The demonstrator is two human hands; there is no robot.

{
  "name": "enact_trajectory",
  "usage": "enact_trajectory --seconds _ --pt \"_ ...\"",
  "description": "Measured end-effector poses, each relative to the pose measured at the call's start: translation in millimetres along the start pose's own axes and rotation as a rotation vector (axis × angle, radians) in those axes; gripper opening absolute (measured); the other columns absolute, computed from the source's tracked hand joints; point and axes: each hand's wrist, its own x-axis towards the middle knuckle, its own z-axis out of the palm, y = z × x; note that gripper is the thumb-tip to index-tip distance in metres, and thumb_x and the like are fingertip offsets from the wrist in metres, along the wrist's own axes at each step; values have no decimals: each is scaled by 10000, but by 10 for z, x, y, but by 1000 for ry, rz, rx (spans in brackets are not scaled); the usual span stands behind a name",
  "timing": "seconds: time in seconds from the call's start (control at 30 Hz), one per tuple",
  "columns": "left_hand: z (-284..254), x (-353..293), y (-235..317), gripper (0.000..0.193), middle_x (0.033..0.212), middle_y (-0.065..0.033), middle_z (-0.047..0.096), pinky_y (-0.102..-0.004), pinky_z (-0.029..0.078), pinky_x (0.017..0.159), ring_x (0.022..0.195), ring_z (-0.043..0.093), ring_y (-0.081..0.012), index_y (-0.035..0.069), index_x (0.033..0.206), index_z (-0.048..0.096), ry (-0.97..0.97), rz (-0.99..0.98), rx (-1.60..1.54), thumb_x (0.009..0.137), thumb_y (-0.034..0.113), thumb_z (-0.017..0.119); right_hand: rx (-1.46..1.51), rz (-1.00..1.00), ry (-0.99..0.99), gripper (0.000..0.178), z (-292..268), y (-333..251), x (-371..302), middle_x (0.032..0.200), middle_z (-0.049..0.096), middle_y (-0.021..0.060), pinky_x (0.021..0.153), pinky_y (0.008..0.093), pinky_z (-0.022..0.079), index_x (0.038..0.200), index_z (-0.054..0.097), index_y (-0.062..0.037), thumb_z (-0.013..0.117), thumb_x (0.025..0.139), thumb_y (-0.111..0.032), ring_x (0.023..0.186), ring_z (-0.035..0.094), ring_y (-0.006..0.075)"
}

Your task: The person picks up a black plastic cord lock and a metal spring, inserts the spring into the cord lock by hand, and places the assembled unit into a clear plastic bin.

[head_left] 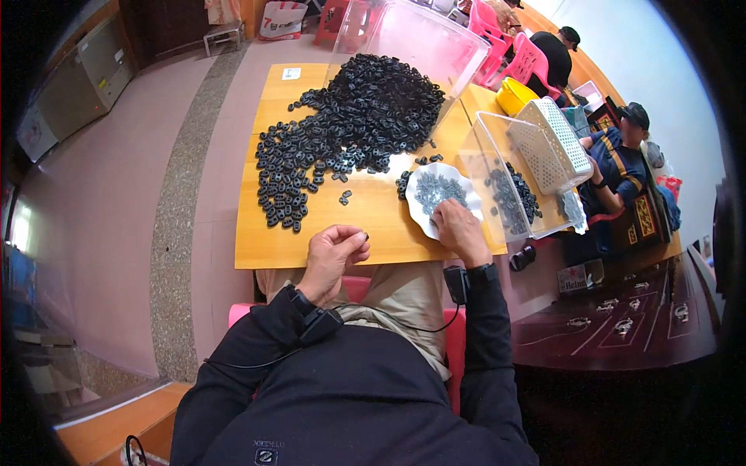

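My left hand (336, 252) is closed above the table's near edge, pinching a small black plastic piece (366, 236) between thumb and fingertips. My right hand (460, 227) reaches into a white scalloped dish (420, 214), its fingers drawn together low among small grey parts (437, 186). Whatever those fingertips hold is hidden. A large heap of black two-holed plastic pieces (381, 101) covers the far part of the wooden table (373, 225) and spreads toward its left side. One small cluster of black pieces (345, 198) lies apart, beyond my left hand.
A clear tub (486, 128) with black pieces (513, 198) inside lies right of the dish. Beside it are a white perforated basket (553, 147) and a yellow basin (514, 96). A large clear bin (458, 46) stands behind the heap. Another person (618, 167) sits at the right.
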Motion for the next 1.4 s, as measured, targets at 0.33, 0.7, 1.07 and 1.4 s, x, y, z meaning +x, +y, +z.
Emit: enact_trajectory --seconds 0.33,0.7,1.07,1.4 --pt "6 3 -20 97 843 -44 623 -252 552 694 750 621 -119 20 957 597 1 13 12 889 79 635 94 19 168 104 42 19 4 869 603 163 703 439 465 901 565 -37 542 899 -138 829 589 378" --pt "9 -2 -16 87 824 -46 625 -253 551 677 727 623 -121 24 956 599 -6 5 33 893 74 631 116 -69 191 102 0 77 16 862 628 168 707 418 478 936 609 -21 583 874 -98 813 608 366" --pt "-1 12 -26 80 827 -40 623 -254 555 685 738 624 -120 21 953 600 -13 22 26 894 67 629 157 -96 250 142 -27 57 -8 865 613 173 710 424 476 991 611 -8 578 856 -36 821 598 375" --pt "13 -6 -13 92 835 -38 618 -254 549 690 738 619 -117 22 959 599 -5 2 33 891 74 634 160 -115 288 79 -93 18 -43 876 602 152 688 433 485 939 603 -53 567 871 -70 813 596 369"
